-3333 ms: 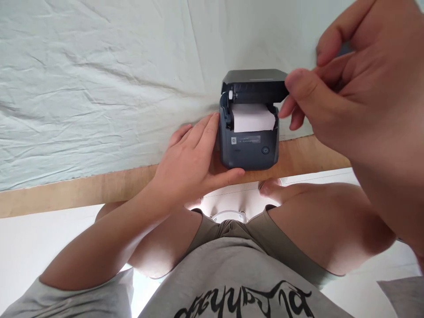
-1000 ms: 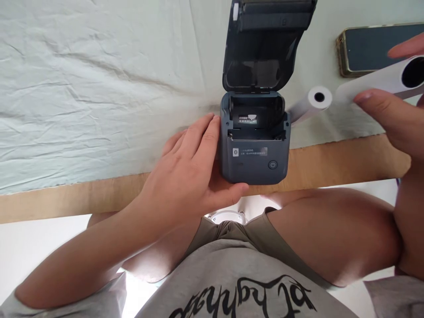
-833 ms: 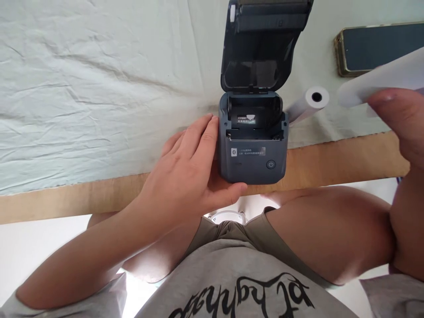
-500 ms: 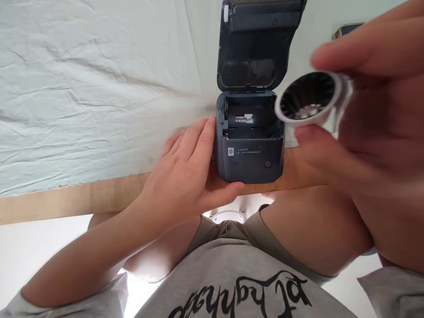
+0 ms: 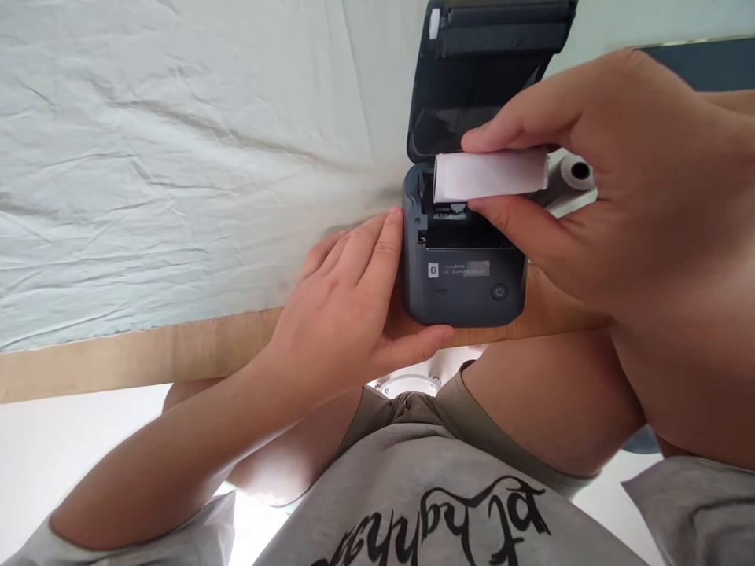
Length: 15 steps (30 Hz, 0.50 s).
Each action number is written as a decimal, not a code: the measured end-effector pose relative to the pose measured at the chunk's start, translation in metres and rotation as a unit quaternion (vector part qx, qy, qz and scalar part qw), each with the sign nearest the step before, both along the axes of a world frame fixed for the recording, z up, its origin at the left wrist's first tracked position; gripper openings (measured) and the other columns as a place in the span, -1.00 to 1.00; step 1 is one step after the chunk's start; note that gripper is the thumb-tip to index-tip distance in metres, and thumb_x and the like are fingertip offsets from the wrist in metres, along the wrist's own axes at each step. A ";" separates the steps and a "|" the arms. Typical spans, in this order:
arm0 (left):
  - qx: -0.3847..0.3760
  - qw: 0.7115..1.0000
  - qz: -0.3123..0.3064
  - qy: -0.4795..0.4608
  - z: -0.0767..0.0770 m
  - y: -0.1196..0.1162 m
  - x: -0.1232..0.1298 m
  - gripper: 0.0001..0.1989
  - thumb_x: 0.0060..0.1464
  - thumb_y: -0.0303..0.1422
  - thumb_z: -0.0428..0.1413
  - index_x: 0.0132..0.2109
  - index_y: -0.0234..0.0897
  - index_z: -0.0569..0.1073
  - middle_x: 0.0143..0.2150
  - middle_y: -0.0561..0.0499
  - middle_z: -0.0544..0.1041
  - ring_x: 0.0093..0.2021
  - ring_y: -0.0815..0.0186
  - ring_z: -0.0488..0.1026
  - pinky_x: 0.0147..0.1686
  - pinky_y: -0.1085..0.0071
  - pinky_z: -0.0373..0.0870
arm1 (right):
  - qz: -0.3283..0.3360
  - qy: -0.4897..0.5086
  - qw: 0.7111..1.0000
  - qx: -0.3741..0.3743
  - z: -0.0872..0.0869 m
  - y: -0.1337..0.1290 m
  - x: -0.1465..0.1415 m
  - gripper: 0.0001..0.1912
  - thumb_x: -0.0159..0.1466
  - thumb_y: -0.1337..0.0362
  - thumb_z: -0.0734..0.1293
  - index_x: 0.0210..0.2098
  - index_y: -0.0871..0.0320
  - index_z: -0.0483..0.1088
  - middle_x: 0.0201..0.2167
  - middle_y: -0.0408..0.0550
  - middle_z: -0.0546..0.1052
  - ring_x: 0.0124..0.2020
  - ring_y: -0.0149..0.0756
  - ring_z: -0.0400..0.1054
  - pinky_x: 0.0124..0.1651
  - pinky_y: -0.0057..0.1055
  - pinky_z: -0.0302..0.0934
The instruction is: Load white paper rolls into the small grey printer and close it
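Our right hand (image 5: pixel 631 165), at the right of the frame, has its grip narrowed to the width of a small paper roll (image 5: pixel 489 174), pinched with the thumb below and a finger above. Our left hand (image 5: pixel 348 306), at the centre, has its grip spread wide, the fingers stretched along the left side of the printer (image 5: pixel 465 303) and the thumb by its lower front edge.

We see the roll right of centre in the upper half, lying nearly level over the printer's well; whether it touches the walls, we cannot tell. It is white, matte and smooth, a short cylinder whose right end looks slightly ragged.

Our printer is dark blue-grey plastic, a box with rounded corners. Its glossy black lid (image 5: pixel 472 86) stands raised at the top of the frame. On the front we make out a pale sticker (image 5: pixel 476 269) and, to its lower right, a round power button (image 5: pixel 499 292).

Behind our right fingers, a second roll (image 5: pixel 567 174) shows its white end and dark round core. At the upper right lies a dark phone (image 5: pixel 701 67), partly covered by our hand. Pale, creased cloth (image 5: pixel 206 157) covers most of the surface (image 5: pixel 177 346), whose bare wooden edge crosses the frame.
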<state>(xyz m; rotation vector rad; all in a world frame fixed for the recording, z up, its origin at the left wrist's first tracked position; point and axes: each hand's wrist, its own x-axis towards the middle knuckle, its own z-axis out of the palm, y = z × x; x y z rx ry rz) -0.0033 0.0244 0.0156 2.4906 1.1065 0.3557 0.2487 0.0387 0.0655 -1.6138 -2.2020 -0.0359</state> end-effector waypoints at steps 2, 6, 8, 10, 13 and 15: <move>-0.001 1.000 -0.001 0.001 0.000 0.000 0.000 0.13 0.44 0.40 0.04 0.70 -0.46 0.13 0.65 -0.47 0.37 0.58 -0.33 0.42 0.59 -0.20 0.31 | 0.008 -0.006 1.000 0.017 -0.001 0.003 -0.001 -0.74 0.52 0.08 0.25 -0.01 -0.04 0.57 -0.15 -0.32 0.66 -0.25 -0.49 0.48 -0.09 -0.40 0.34; 0.000 1.000 -0.001 0.004 0.001 -0.001 -0.001 0.13 0.46 0.36 0.06 0.69 -0.53 0.13 0.67 -0.49 0.35 0.61 -0.30 0.39 0.62 -0.14 0.29 | 0.036 -0.008 0.999 0.018 -0.008 0.005 0.004 -0.79 0.52 0.09 0.30 -0.01 -0.02 0.55 -0.15 -0.30 0.69 -0.26 -0.46 0.49 -0.05 -0.37 0.40; -0.005 1.000 0.004 0.003 0.001 -0.001 0.000 0.16 0.42 0.39 0.09 0.70 -0.50 0.14 0.66 -0.48 0.36 0.60 -0.32 0.40 0.61 -0.18 0.31 | 0.043 -0.017 0.999 0.011 -0.011 0.006 0.007 -0.82 0.51 0.15 0.30 -0.08 0.01 0.55 -0.18 -0.28 0.69 -0.25 -0.41 0.54 -0.03 -0.32 0.44; -0.012 1.000 0.008 0.003 0.001 -0.001 0.000 0.16 0.40 0.42 0.09 0.70 -0.44 0.15 0.67 -0.45 0.36 0.60 -0.32 0.40 0.60 -0.20 0.31 | 0.050 -0.018 0.999 0.005 -0.013 0.007 0.008 -0.81 0.50 0.19 0.30 -0.17 0.04 0.55 -0.15 -0.25 0.71 -0.08 -0.31 0.65 0.07 -0.23 0.50; -0.010 1.000 0.014 -0.008 0.001 -0.001 0.000 0.16 0.41 0.43 0.06 0.70 -0.42 0.14 0.66 -0.44 0.38 0.60 -0.30 0.41 0.61 -0.17 0.31 | 0.072 0.012 0.997 0.031 -0.015 0.005 0.007 -0.78 0.51 0.21 0.32 -0.24 0.07 0.56 -0.07 -0.22 0.72 0.25 -0.14 0.66 0.30 -0.06 0.53; -0.008 0.999 0.017 -0.026 0.000 -0.001 0.000 0.14 0.42 0.43 0.05 0.72 -0.37 0.08 0.64 -0.41 0.41 0.60 -0.25 0.42 0.62 -0.14 0.32 | 0.092 0.031 0.993 0.069 -0.016 0.002 0.008 -0.83 0.50 0.27 0.35 -0.23 0.07 0.55 -0.08 -0.23 0.71 0.25 -0.12 0.66 0.33 -0.03 0.51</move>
